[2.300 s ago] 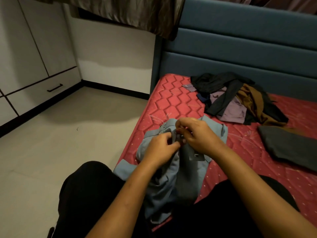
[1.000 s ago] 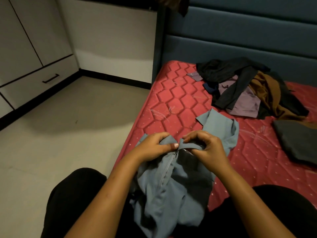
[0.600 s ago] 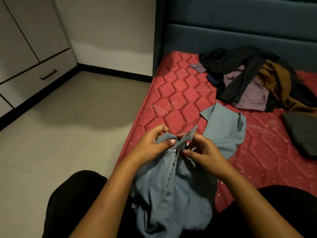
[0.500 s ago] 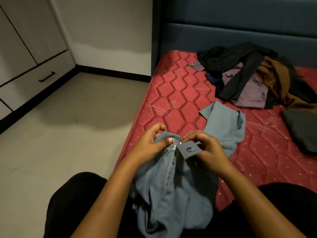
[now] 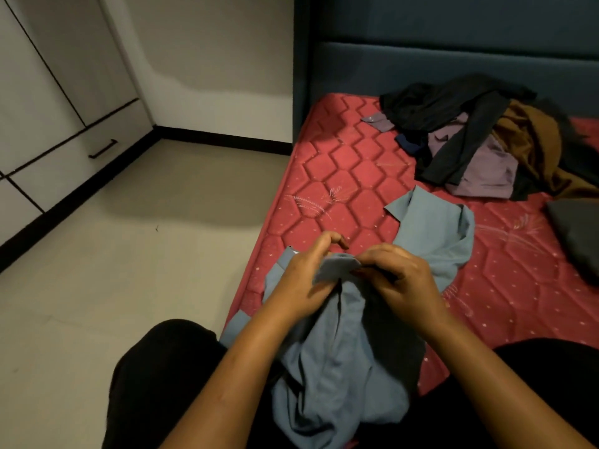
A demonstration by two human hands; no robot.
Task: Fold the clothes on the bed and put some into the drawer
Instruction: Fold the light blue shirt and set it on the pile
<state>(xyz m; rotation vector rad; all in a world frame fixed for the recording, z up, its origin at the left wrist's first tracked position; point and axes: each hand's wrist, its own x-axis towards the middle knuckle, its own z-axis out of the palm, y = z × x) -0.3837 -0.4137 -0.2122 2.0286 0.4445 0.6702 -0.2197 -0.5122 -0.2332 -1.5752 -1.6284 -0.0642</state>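
The blue-grey trousers (image 5: 340,351) are smooth matt cloth. The red mattress (image 5: 350,176) is quilted fabric with a slight sheen. The headboard (image 5: 453,56) looks upholstered, and the floor (image 5: 97,286) smooth.

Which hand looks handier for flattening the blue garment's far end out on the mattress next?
Probably the right hand. Both hands pinch the blue garment at its flap, but the far end lies on the mattress just beyond the right hand; the left hand would have to cross over.
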